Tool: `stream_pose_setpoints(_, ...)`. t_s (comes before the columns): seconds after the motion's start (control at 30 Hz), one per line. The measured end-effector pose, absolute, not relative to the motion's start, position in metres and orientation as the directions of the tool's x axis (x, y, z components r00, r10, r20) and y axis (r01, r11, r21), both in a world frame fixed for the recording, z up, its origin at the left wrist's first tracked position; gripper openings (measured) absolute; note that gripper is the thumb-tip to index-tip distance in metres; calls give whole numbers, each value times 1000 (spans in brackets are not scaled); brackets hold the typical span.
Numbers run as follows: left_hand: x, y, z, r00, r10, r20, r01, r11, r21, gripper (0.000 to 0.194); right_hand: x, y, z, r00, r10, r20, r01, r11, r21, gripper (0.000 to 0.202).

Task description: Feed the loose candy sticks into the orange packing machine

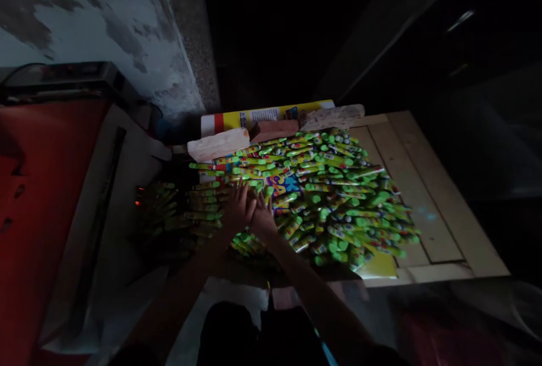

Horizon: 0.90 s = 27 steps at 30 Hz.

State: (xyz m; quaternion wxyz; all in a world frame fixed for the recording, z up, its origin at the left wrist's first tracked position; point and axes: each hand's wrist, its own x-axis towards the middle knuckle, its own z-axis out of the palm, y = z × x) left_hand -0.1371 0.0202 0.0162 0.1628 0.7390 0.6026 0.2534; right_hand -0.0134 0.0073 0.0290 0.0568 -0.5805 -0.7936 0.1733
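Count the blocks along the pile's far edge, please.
3: a pale block left, a reddish block in the middle, a mottled block right; darkness may hide more.

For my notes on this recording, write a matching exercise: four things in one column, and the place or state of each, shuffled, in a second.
Things
1. Reddish-brown block
2. Light wooden panel
3. Bare left hand and bare right hand
4. Blue-grey wall

Places or states
A. Close together at the heap of green-capped printed tubes
B. Patchy and peeling, upper left
C. Between a whitish block and a speckled grey block
D. Under the heap's right part

Pairs: 1-C, 2-D, 3-A, 4-B
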Motion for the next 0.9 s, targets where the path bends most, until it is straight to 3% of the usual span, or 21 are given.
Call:
stream_pose_setpoints(0.07,-137,12,12,158,973,171,826,-225,516,64,40,-5,49,-251,967,-42,924,226,-309,52)
stream_pose_setpoints(0.13,-131,1,5,191,972,136,859,-233,455,68,95,-15,63,2,998,57,974,11,-227,60)
stream_pose_setpoints(0.2,-123,-11,-1,245,966,79,883,-256,394,70,133,-19,65,228,973,46,962,-218,-164,72)
stream_pose_setpoints(0.27,-118,-18,-5,269,963,32,900,-263,348,71,142,-16,54,294,956,-7,949,-293,-114,79)
stream_pose_setpoints(0.43,-142,-17,-2,287,957,39,919,-286,270,74,72,3,20,132,987,-89,979,-144,-142,81)
stream_pose_setpoints(0.53,-174,-13,-2,23,999,39,980,-31,194,77,22,18,10,6,996,-88,987,-19,-157,78)
stream_pose_setpoints(0.6,-195,-11,-4,-61,998,24,987,57,150,79,-3,33,6,-130,990,-55,981,120,-154,76)
stream_pose_setpoints(0.8,-231,-8,-13,190,981,-35,973,-184,143,86,-52,95,-7,-413,911,6,901,410,-141,75)
stream_pose_setpoints(0.9,-245,-6,-17,141,990,-18,971,-134,198,82,-65,104,-10,-594,804,-24,798,585,-147,63)
